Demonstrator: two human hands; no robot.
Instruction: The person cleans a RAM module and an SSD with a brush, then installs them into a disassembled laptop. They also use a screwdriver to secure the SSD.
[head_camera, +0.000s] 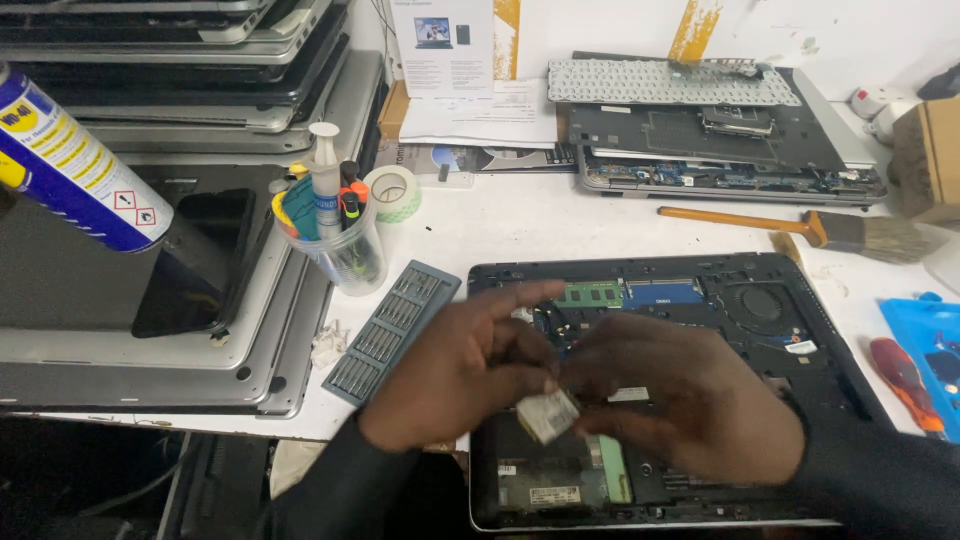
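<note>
Head view: both hands' fingers (560, 385) partly hide a small card (547, 415).

A single camera, worn on the person's head, looks steeply down and forward over a white workbench (520, 225). It sits close: the left hand (465, 370) and right hand (690, 400) fill the lower middle of the picture, above an opened laptop (780, 310). The view reaches to the wall at the back, where a second dismantled laptop (720, 150) lies. A stack of laptops (180, 90) fills the left side, and a blue mat (925, 330) is cut by the right edge.
</note>
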